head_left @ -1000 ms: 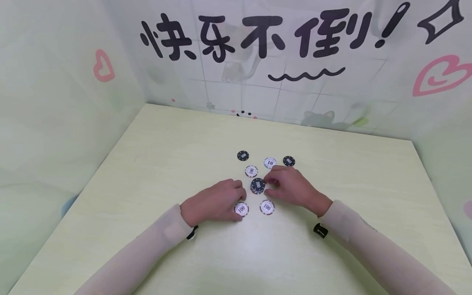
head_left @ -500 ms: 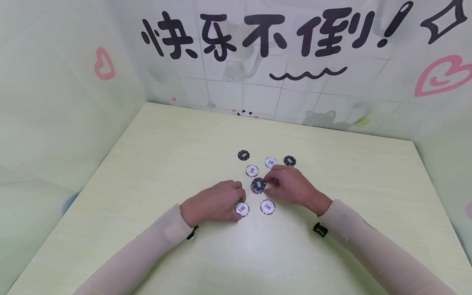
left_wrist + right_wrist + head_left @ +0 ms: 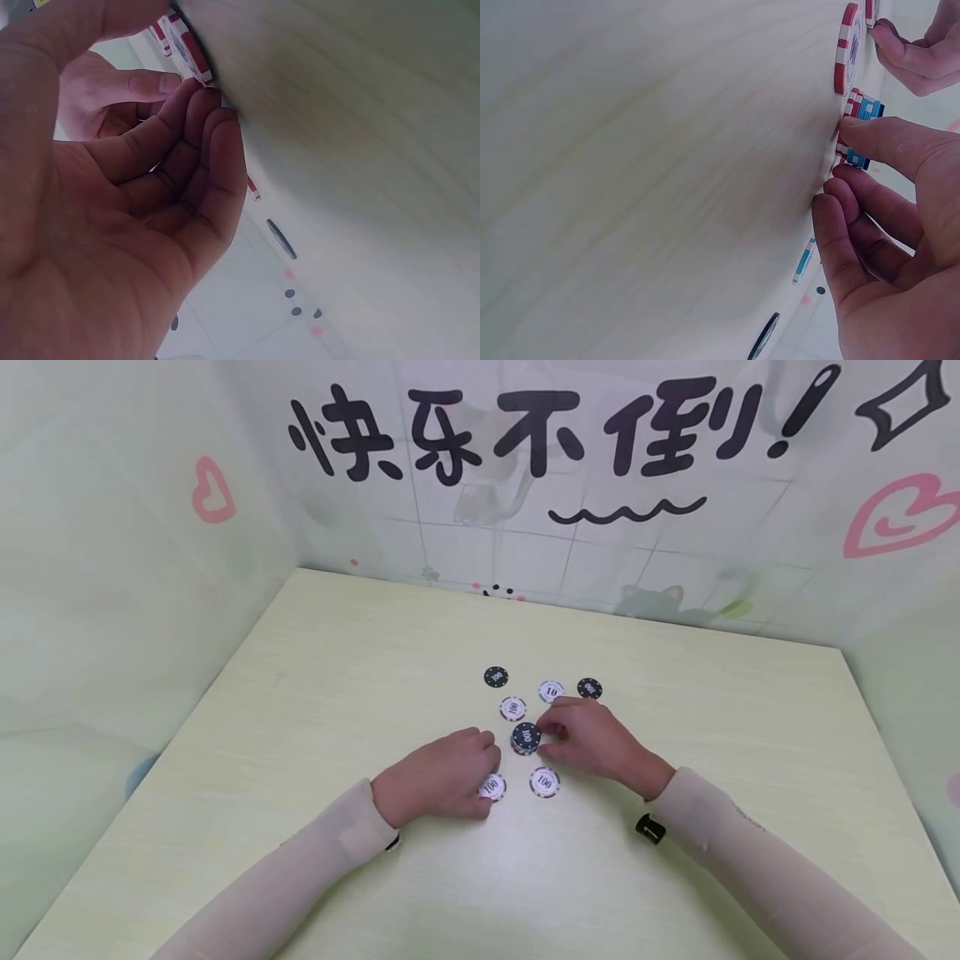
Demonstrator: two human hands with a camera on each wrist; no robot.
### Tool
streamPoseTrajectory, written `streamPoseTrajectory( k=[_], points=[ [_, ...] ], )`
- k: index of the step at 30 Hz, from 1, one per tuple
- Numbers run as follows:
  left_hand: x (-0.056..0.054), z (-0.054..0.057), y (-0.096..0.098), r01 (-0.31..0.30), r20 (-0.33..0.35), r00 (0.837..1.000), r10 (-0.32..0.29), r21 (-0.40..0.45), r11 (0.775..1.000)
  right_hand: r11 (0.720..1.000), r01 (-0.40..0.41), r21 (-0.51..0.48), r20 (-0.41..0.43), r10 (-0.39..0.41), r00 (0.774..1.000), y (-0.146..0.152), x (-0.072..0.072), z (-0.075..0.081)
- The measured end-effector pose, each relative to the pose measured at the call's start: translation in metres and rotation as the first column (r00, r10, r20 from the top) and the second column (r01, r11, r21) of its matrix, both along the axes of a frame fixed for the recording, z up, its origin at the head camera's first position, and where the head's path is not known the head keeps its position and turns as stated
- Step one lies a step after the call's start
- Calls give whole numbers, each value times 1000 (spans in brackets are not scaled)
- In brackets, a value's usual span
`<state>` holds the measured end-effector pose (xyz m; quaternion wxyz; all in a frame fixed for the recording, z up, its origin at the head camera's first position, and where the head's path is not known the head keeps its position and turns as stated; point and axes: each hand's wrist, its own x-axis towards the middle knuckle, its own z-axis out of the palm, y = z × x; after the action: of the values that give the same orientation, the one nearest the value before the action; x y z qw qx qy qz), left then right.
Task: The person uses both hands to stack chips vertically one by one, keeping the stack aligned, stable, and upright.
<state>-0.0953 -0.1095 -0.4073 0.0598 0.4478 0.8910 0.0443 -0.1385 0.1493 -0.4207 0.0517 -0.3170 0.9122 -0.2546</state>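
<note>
My left hand [image 3: 438, 777] is curled round a white poker chip [image 3: 492, 787] marked 100, thumb at its near edge and fingers at its far edge. In the left wrist view, that chip's red-and-white rim [image 3: 191, 54] shows between thumb and fingertips. A short stack of poker chips [image 3: 526, 737] stands just beyond, black 100 on top. From its right side my right hand [image 3: 600, 747] holds the stack's edge with thumb and bent fingers. The right wrist view shows the stack's red, blue and black layers [image 3: 866, 109] past the thumb.
Around the stack lie single chips: a white 100 [image 3: 544, 782] nearer, another white 100 [image 3: 513, 708] behind, a white 10 [image 3: 551, 691], and black ones [image 3: 496, 677] farther back, left and right. Printed walls enclose the pale wooden table [image 3: 360, 677] on the back and sides.
My left hand has shifted slightly toward the near edge, its thumb drawing back a little. The right hand and the stack stay where they were.
</note>
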Motion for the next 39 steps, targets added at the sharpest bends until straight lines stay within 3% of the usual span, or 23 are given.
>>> streamPoseTrajectory(
  k=[10, 20, 31, 39],
  points=[
    [-6, 3, 0, -31, 57, 998, 30, 29, 999, 1000, -10, -17, 0, 10, 1000, 1, -1, -2],
    [-20, 3, 4, -119, 143, 984, 102, 119, 986, 1000, -19, -18, -8, 19, 1000, 2, -2, -3],
    [-30, 5, 8, -122, 110, 988, 104, 172, 978, 1000, -20, -24, -16, 20, 1000, 2, -1, -2],
    [-36, 5, 11, -86, 8, 996, 86, 218, 972, 999, -21, -29, -22, 21, 1000, 2, -1, -1]
  ],
)
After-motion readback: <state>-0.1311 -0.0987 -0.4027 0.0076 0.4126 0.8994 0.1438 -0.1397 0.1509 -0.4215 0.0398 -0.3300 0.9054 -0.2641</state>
